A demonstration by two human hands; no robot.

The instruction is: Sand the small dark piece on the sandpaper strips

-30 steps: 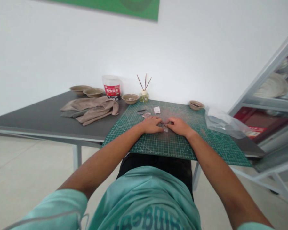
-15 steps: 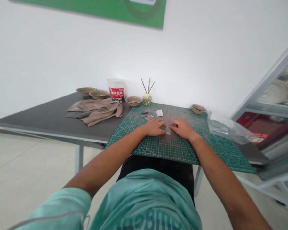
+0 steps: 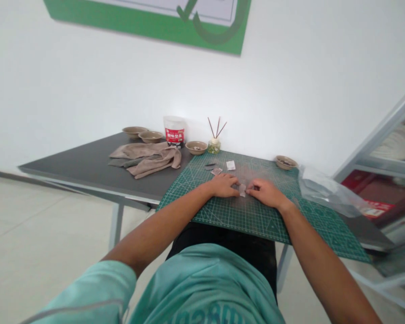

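The left hand and the right hand lie low on a green cutting mat, near the middle of the frame. A small pale piece sits on the mat between them. The fingers of the left hand curl down and point at the piece from its left side. The fingers of the right hand point at it from its right side. Both sets of fingers are close together and low, not spread wide. The piece is small and the view is poor, so I cannot tell if they hold it or just sit right beside it.

Just past the hands, on the same mat, lie a white paper square, a small pinkish piece and a dark strip. Green grid shows between these and the hands, and more shows to the right of the right hand. The near edge of the mat runs just below the hands and sticks out past the desk over the person's lap.

A clear plastic bag lies by the right edge of the mat. A small bowl sits at the far right corner of the mat. Another bowl sits just past its far left corner. A brown cloth lies on the desk to the left.
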